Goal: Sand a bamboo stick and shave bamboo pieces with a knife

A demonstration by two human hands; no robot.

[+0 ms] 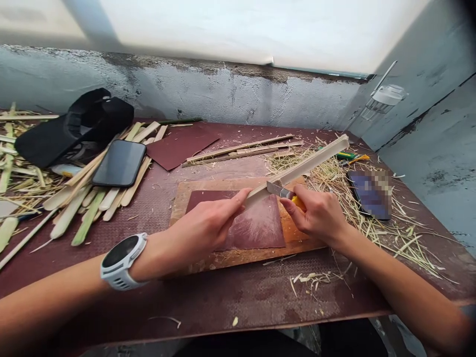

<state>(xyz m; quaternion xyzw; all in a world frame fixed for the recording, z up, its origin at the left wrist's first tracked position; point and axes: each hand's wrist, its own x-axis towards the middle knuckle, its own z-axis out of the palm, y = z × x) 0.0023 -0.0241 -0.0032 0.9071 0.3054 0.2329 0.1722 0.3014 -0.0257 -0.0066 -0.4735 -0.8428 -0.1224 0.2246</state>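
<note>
My left hand (pixel 211 220), with a white watch on its wrist, is closed round the lower end of a pale split bamboo strip (pixel 310 161). The strip slants up to the right above the board. My right hand (pixel 316 210) is closed on a yellow-handled knife (pixel 296 200), whose metal blade touches the strip just beyond my left fingers. Below both hands lies a dark red sandpaper sheet (pixel 256 225) with pale dust on it, on top of a wooden board (pixel 208 263).
Left: a black cap (pixel 48 139), a phone (pixel 119 163) on flat bamboo pieces (pixel 74 213). Behind the board: another red sheet (pixel 178 146), thin strips (pixel 241 150). Right: shavings (pixel 372 228), a second phone (pixel 366 195), a green tool (pixel 345 155). A clear container (pixel 385 101) is near the wall.
</note>
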